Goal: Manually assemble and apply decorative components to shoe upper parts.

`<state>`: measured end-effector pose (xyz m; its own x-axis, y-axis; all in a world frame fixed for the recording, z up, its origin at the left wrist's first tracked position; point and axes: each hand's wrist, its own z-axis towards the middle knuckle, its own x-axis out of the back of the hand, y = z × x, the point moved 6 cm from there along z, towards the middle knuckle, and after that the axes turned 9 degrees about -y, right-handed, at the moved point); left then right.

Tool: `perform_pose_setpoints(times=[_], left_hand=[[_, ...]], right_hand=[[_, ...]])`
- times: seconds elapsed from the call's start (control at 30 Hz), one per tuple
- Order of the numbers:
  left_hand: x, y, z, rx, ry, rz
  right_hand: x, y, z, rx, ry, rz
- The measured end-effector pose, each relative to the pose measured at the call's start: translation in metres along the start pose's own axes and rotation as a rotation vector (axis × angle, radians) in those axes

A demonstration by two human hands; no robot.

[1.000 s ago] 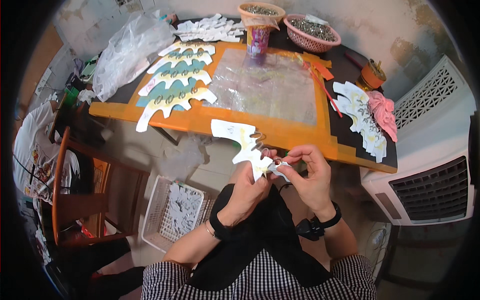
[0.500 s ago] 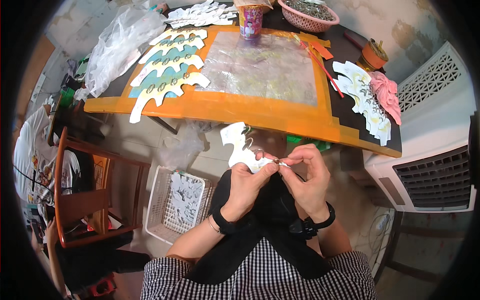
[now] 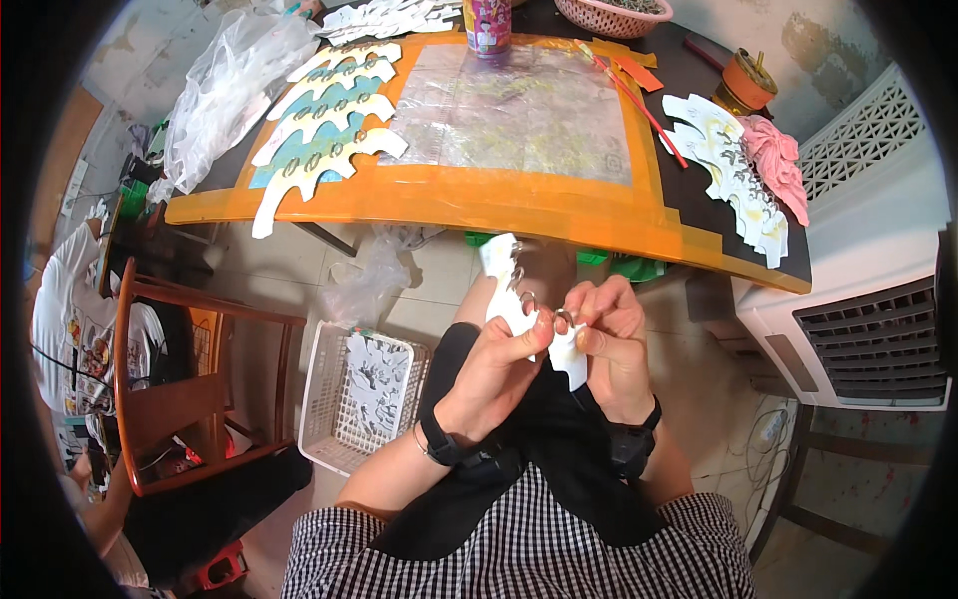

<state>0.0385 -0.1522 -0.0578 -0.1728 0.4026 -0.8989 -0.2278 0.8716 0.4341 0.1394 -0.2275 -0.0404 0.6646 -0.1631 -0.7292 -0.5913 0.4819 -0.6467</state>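
Observation:
Over my lap, both hands hold a white scalloped card strip with metal rings set along one edge. My left hand pinches its middle between thumb and fingers, and the far end sticks up past them. Close by on the right, my right hand has thumb and fingers closed at a ring beside the strip's near end, which hangs down bent. Fingers hide the stretch between the two parts. Similar ringed strips lie in rows at the table's left, and more overlap in a pile at the right.
An orange-taped table edge runs before me. On the table are a purple cup, a pink basket, a red stick and a pink cloth. A white crate, wooden chair and another person are left.
The strip has turned from slanting sideways to more upright, its near end now bent downward by my right fingers. My hands have tilted with it, and the whole view has shifted slightly.

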Motion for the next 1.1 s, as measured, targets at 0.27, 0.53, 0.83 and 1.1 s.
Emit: perform_pose_setpoints(times=[0.27,0.53,0.83,1.1], left_hand=[[0.005,0.030,0.004,-0.172,0.202,0.440],[-0.006,0.031,0.002,-0.189,0.151,0.681],[0.004,0.019,0.001,-0.068,0.185,0.660],[0.020,0.014,0.004,0.084,0.112,0.719]], right_hand=[[0.018,-0.008,-0.010,-0.189,0.007,-0.431],[0.006,-0.020,-0.007,-0.288,0.010,-0.842],[-0.011,-0.022,-0.004,-0.120,-0.136,-1.122],[0.008,-0.012,-0.018,-0.124,-0.003,-1.110]])
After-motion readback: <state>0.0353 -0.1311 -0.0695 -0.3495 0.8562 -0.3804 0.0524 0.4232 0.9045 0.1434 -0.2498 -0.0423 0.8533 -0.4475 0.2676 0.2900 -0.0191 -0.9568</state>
